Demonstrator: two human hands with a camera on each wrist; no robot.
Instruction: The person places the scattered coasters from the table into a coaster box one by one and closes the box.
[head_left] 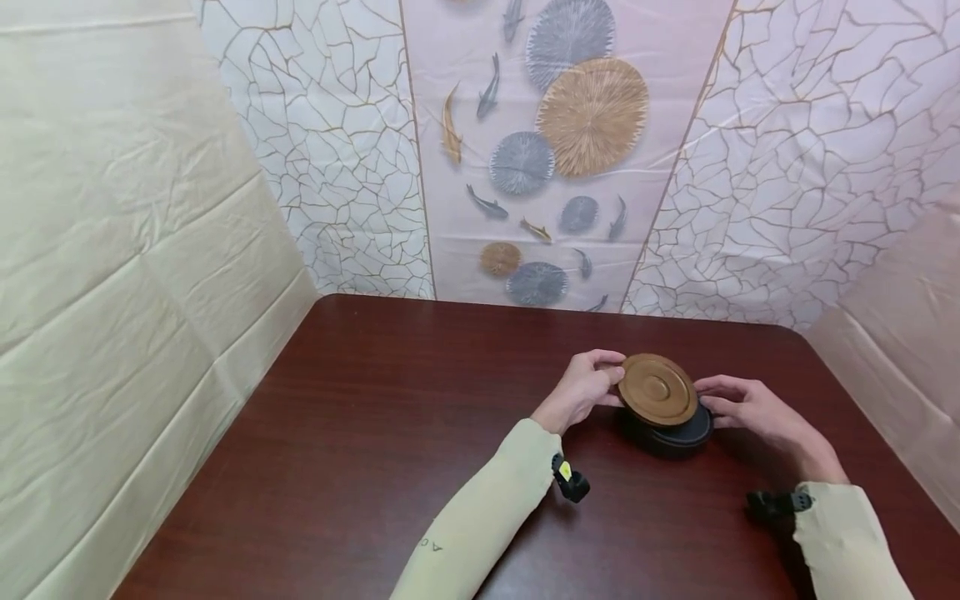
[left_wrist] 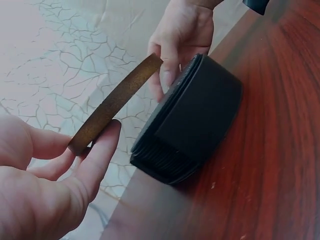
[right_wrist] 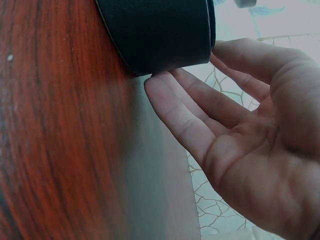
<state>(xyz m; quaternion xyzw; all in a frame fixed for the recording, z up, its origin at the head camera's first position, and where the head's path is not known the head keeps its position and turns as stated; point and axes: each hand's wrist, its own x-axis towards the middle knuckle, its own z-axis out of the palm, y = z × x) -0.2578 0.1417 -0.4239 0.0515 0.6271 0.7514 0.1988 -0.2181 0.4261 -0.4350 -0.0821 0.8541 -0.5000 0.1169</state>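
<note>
My left hand [head_left: 583, 390] pinches a brown round coaster [head_left: 657, 390] by its left edge, thumb above and fingers beneath. The coaster is tilted over a black round coaster holder [head_left: 678, 440] on the table, partly covering its top. In the left wrist view, a gap shows between the coaster [left_wrist: 116, 105] and the holder [left_wrist: 200, 117], which has thin ridged layers at its upper edge and side opening. At the holder's right side rests my right hand [head_left: 761, 414]. Its fairly straight fingers [right_wrist: 185, 120] touch the black wall, with the thumb at the upper rim.
The dark red-brown table [head_left: 360, 467] extends far to the left of the hands. A patterned cloth [head_left: 352, 150] hangs behind its back edge, with plain pale cloth [head_left: 135, 250] along the left side. Black wrist cameras [head_left: 572, 481] sit over both sleeves.
</note>
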